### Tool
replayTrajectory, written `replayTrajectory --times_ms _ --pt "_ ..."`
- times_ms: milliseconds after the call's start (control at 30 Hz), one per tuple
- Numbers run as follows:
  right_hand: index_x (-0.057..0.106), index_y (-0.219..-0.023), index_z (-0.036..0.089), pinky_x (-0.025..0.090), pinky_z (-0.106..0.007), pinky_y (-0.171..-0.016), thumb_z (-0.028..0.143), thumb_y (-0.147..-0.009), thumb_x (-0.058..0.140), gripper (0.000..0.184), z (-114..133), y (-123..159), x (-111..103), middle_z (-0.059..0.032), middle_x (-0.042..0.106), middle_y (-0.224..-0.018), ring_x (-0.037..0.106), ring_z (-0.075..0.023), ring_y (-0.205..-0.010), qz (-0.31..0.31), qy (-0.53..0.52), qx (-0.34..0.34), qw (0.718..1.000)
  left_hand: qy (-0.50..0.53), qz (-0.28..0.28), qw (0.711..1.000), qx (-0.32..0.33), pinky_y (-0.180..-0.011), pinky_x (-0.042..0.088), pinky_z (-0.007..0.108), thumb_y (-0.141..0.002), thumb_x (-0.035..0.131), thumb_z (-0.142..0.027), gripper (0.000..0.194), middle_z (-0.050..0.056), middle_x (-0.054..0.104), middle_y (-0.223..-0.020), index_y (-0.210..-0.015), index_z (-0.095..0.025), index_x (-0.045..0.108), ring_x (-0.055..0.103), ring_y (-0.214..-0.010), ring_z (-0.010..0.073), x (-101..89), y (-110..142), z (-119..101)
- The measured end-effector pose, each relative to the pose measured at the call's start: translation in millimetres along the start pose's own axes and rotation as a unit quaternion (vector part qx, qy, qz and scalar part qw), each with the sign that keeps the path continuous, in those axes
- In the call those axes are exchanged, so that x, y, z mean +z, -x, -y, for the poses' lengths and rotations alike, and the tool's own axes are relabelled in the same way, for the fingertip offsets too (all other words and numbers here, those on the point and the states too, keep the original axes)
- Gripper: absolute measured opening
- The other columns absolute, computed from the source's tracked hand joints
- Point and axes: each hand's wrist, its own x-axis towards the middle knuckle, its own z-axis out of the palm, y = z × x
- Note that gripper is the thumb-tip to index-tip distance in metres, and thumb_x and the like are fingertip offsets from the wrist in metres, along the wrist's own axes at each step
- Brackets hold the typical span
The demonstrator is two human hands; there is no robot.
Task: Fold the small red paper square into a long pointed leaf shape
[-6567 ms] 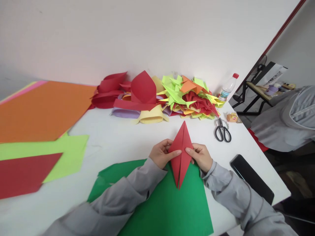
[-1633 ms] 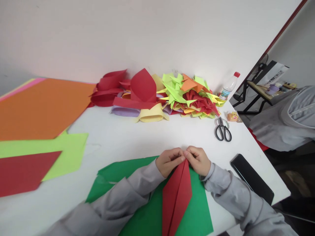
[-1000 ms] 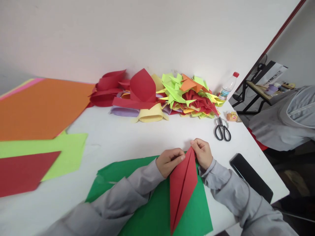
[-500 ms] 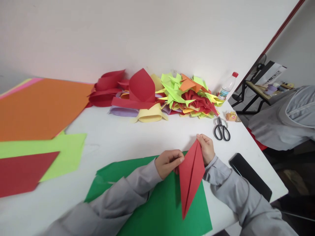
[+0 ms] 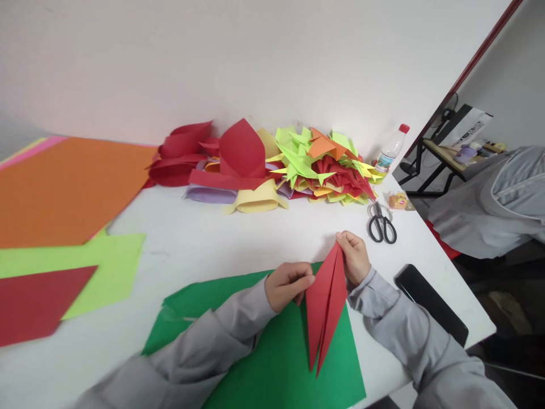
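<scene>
A long diamond of folded red paper (image 5: 327, 298) hangs tilted in front of me, over a green sheet (image 5: 293, 352). Its lower end is split into two narrow points, and a crease line runs down its middle. My right hand (image 5: 354, 258) pinches the top tip between thumb and fingers. At the upper left edge, my left hand (image 5: 289, 286) is closed, with the thumb against the paper and the other fingers curled partly behind it. The green sheet lies flat on the white table, partly covered by my left sleeve.
Along the wall lie red paper hats (image 5: 242, 150) and a pile of folded paper shapes (image 5: 315, 165). Scissors (image 5: 382, 224), a bottle (image 5: 389, 150) and a black phone (image 5: 431, 304) are at right. Orange sheets (image 5: 72, 190) lie left. A person in grey (image 5: 489, 204) is beyond the table edge.
The red paper was held at its middle, then by its top tip with both hands together. My right hand moved up and right with the tip, and the lower points have spread apart.
</scene>
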Motion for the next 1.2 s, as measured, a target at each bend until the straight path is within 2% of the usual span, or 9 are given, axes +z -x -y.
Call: replayTrajectory --times_ms 133,300,400,600,733,900,1100,1200 --pt "0.047 -0.055 0.019 0.026 -0.021 -0.043 0.062 -0.074 0.059 0.048 0 11 8 0.0075 0.039 -0.045 0.031 -0.0069 -0.042 0.081 0.095 -0.022 0.992 0.017 -0.015 1.000 -0.016 -0.045 0.029 0.021 -0.073 0.058 -0.058 0.045 -0.004 0.046 -0.049 -0.060 -0.015 0.052 0.038 -0.046 0.0080 1.7 -5 -3" --pt "0.048 -0.057 0.019 0.029 -0.021 -0.042 0.068 -0.081 0.044 0.055 0 18 10 0.0050 0.044 -0.044 0.036 -0.0082 -0.041 0.132 0.074 0.000 0.988 0.057 -0.058 0.995 -0.060 -0.047 0.031 0.021 -0.068 0.065 -0.054 0.043 -0.003 0.050 -0.051 -0.059 -0.014 0.052 0.041 -0.049 0.0087 1.0 -6 -14" --pt "0.050 -0.061 0.018 0.028 -0.021 -0.044 0.064 -0.079 0.050 0.049 2 19 8 0.0055 0.044 -0.048 0.036 -0.0082 -0.044 0.163 0.089 0.005 0.983 0.091 -0.095 0.990 -0.059 -0.047 0.031 0.021 -0.067 0.067 -0.054 0.043 -0.003 0.052 -0.052 -0.060 -0.014 0.054 0.042 -0.049 0.0085 -1.4 -6 -17" --pt "0.049 -0.061 0.018 0.029 -0.022 -0.050 0.052 -0.084 0.049 0.041 4 23 8 0.0052 0.040 -0.053 0.034 -0.0087 -0.051 0.249 0.199 -0.069 0.945 0.116 -0.143 0.983 -0.018 -0.052 0.037 0.022 -0.065 0.071 -0.049 0.037 -0.003 0.053 -0.055 -0.061 -0.014 0.058 0.045 -0.053 0.0092 -3.3 -10 -19" --pt "0.049 -0.061 0.019 0.027 -0.022 -0.048 0.050 -0.085 0.048 0.039 5 24 8 0.0057 0.038 -0.052 0.032 -0.0082 -0.049 0.267 0.203 -0.071 0.940 0.119 -0.164 0.979 -0.034 -0.048 0.033 0.022 -0.060 0.072 -0.048 0.037 -0.003 0.050 -0.051 -0.057 -0.015 0.058 0.042 -0.049 0.0085 -5.5 -13 -15" --pt "0.046 -0.058 0.019 0.024 -0.022 -0.046 0.050 -0.086 0.046 0.042 4 23 7 0.0060 0.035 -0.051 0.029 -0.0080 -0.048 0.310 0.189 -0.049 0.931 0.173 -0.198 0.962 -0.071 -0.042 0.031 0.022 -0.057 0.071 -0.054 0.041 -0.002 0.052 -0.050 -0.059 -0.015 0.059 0.043 -0.046 0.0093 -9.3 -15 -8" --pt "0.041 -0.057 0.020 0.026 -0.022 -0.048 0.055 -0.085 0.045 0.045 5 22 8 0.0058 0.034 -0.052 0.030 -0.0086 -0.050 0.289 0.185 -0.060 0.937 0.129 -0.156 0.978 -0.048 -0.049 0.039 0.023 -0.057 0.075 -0.047 0.037 -0.001 0.056 -0.052 -0.056 -0.013 0.060 0.048 -0.052 0.0112 -5.6 -11 -16" --pt "0.040 -0.057 0.020 0.028 -0.022 -0.049 0.058 -0.085 0.043 0.047 6 21 9 0.0056 0.035 -0.053 0.031 -0.0089 -0.051 0.289 0.180 -0.049 0.939 0.122 -0.163 0.978 -0.041 -0.050 0.038 0.023 -0.060 0.073 -0.047 0.037 -0.001 0.056 -0.052 -0.055 -0.013 0.061 0.046 -0.052 0.0107 -4.4 -11 -14"
